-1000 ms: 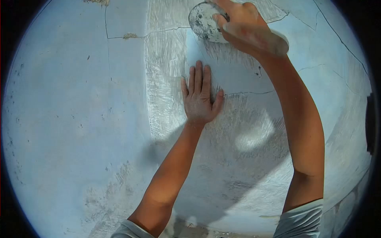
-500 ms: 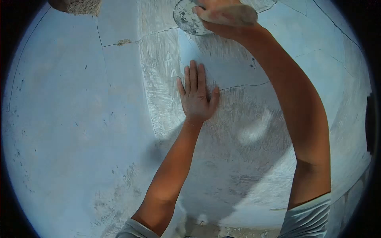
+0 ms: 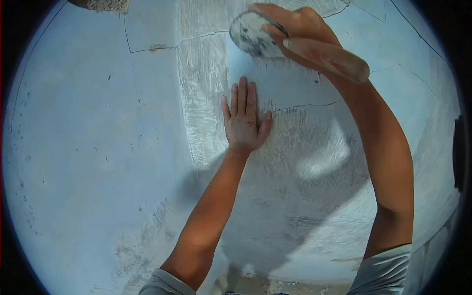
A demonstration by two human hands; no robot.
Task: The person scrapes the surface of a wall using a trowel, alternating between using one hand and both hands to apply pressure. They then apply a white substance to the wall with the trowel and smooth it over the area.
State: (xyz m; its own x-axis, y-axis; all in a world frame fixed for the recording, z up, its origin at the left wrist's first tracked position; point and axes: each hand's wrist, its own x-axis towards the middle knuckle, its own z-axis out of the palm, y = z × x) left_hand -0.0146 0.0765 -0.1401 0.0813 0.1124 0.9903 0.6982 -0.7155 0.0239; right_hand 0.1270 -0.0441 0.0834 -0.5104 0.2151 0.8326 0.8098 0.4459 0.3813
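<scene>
My left hand (image 3: 243,120) lies flat on the blue-painted wall (image 3: 98,113), fingers stretched upward and thumb apart. Its fingertips rest beside a smooth bluish strip within the roughened grey area. Above and to the right, my right hand (image 3: 305,27) is closed around a hand tool with a rounded, grey-and-white stained head (image 3: 255,37) and a thick wooden handle (image 3: 329,56). The handle's blunt end sticks out past my wrist. In this view the tool's head overlaps the scraped area near a crack; its exact kind I cannot tell.
Whitish stroke marks (image 3: 199,83) cover a scraped band of the wall. Thin cracks (image 3: 305,105) run across it, and a broken patch with rough brown material (image 3: 105,5) shows at upper left. A dark object (image 3: 458,152) stands at the right edge. Shadow falls across the lower middle.
My right hand has moved down and to the right with the tool, whose handle now angles down to the right. The left hand stays flat in nearly the same place.
</scene>
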